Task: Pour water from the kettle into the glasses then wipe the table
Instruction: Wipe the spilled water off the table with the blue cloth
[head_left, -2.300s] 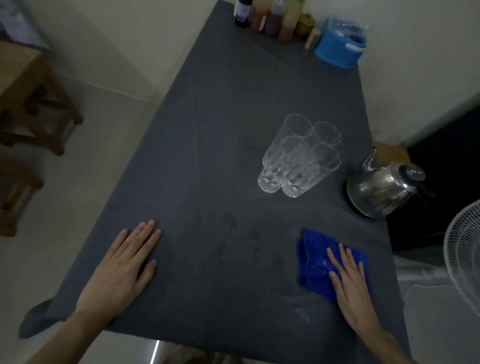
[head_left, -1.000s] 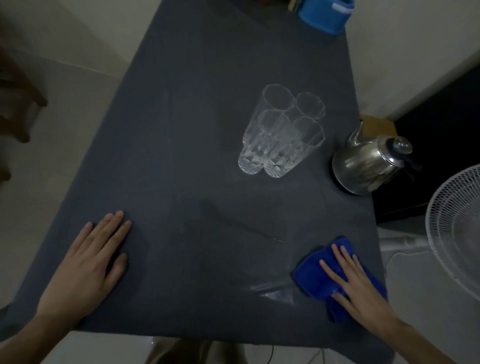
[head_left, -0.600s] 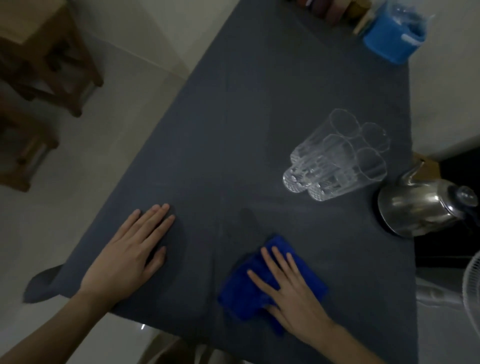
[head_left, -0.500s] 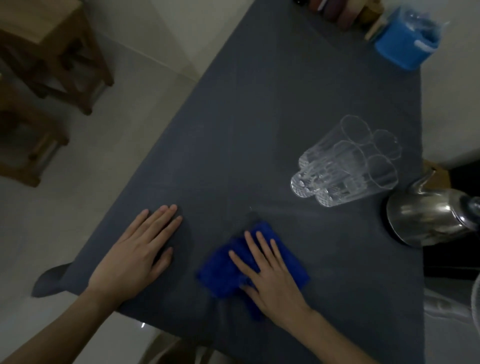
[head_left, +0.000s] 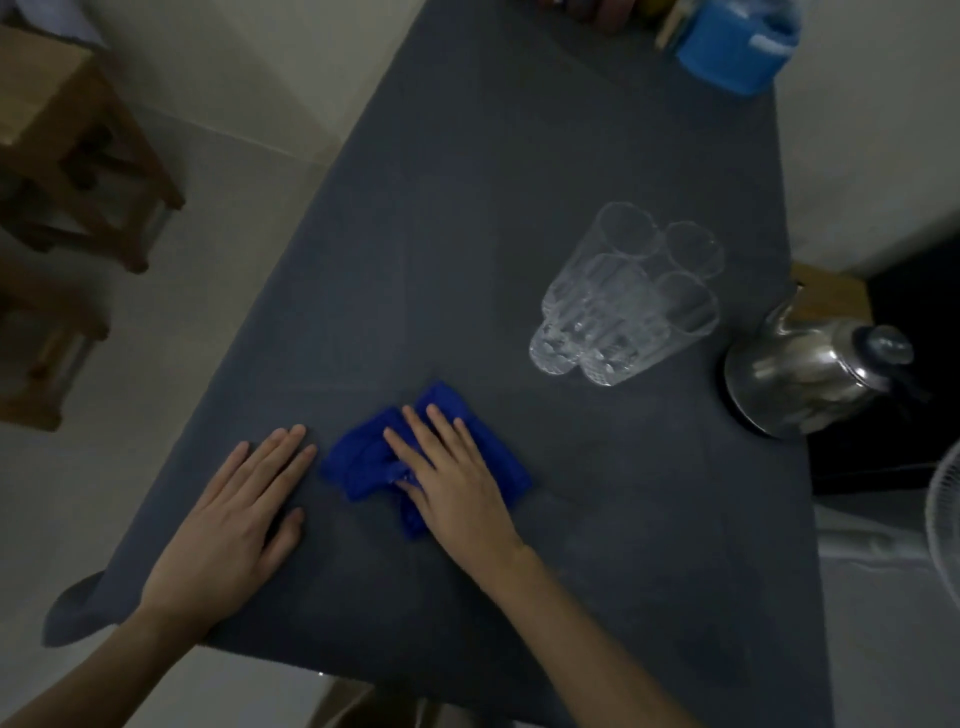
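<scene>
The right hand (head_left: 457, 478) presses flat on the cloth (head_left: 498, 457) near the table's (head_left: 467, 182) front edge, to wipe. The left hand (head_left: 234, 525), flat and empty, probably steadies. Glasses (head_left: 623, 312) and kettle (head_left: 810, 374) stand by the right edge.

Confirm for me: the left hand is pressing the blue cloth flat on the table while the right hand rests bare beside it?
Swapped. In the head view the right hand presses the blue cloth on the table; the left hand rests bare beside it.

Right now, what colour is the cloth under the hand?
Bright blue. The cloth shows best in the head view.
</scene>
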